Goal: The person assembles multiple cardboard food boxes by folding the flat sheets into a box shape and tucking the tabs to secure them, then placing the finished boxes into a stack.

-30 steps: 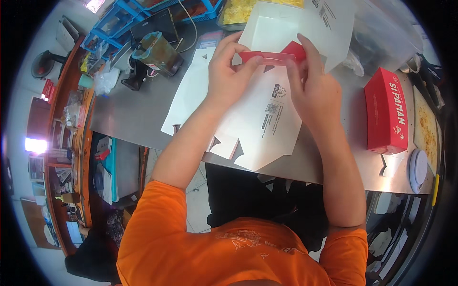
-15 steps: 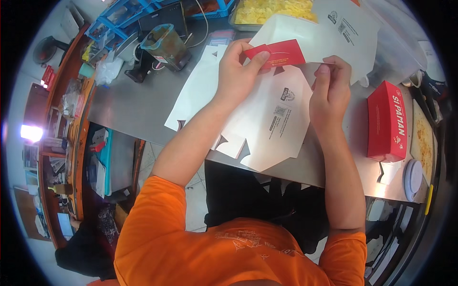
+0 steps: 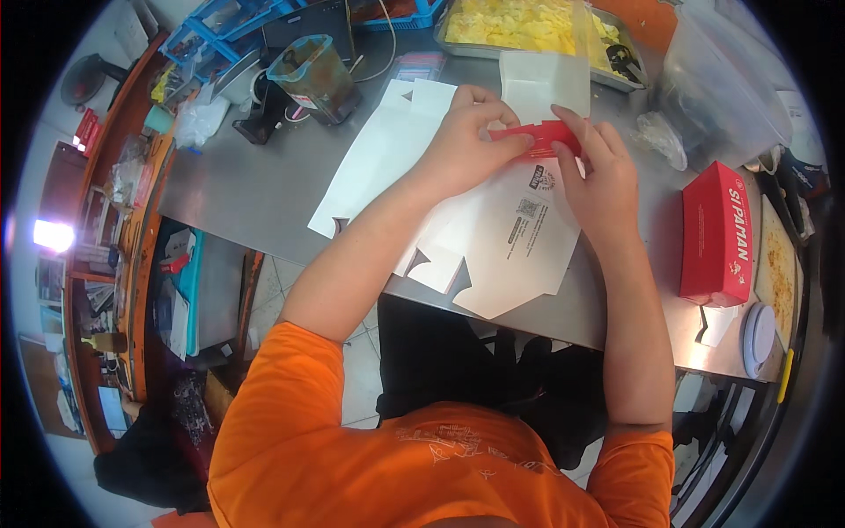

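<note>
A partly folded cardboard food box (image 3: 547, 84), white inside and red outside, is between my two hands over the table. My left hand (image 3: 471, 145) pinches the left end of its red flap, thumb in front. At the right end, my right hand (image 3: 603, 172) grips the flap between thumb and fingers. Below them lies a flat white box blank (image 3: 510, 255) with dark print and notched edges. Another white blank (image 3: 378, 163) is spread to the left, partly under my left forearm. How the flaps join is hidden by my fingers.
A folded red box (image 3: 709, 233) stands at the right, near a round lid (image 3: 758, 339). Behind are a metal tray of yellow food (image 3: 519, 31) and a clear plastic bin (image 3: 717, 88). A tinted plastic container (image 3: 312, 84) and blue baskets (image 3: 211, 35) sit at the back left.
The large printed panel at the upper right has folded out of sight, uncovering more of the tray. My right hand has moved left and up onto the red flap, closer to my left hand.
</note>
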A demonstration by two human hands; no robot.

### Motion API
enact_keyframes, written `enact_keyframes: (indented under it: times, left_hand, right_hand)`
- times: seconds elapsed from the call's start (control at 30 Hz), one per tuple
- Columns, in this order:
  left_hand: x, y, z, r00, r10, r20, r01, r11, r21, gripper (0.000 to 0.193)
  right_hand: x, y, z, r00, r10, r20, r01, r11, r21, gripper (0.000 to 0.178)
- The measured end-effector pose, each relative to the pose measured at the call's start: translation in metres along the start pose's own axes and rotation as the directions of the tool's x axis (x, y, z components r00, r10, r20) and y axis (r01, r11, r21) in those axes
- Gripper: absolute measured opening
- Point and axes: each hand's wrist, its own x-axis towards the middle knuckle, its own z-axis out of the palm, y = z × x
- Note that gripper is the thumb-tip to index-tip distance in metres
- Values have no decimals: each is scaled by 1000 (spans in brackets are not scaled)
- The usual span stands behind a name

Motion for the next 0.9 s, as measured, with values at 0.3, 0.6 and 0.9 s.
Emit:
enact_keyframes:
  times: [0.3, 0.6, 0.9]
  left_hand:
    - [-3, 14, 6, 996, -35, 88, 37, 999, -26, 21]
    - [-2, 6, 6, 993, 79, -91, -86, 994, -73, 21]
    - [7, -1, 0, 954, 88, -286, -77, 996, 48, 26]
  right_hand:
    - [6, 4, -7, 956, 50, -288, -54, 999, -7, 39]
    - [0, 1, 4, 999, -20, -47, 23, 997, 67, 35]
    - [-4, -11, 3, 996, -60, -65, 65, 994, 86, 60]
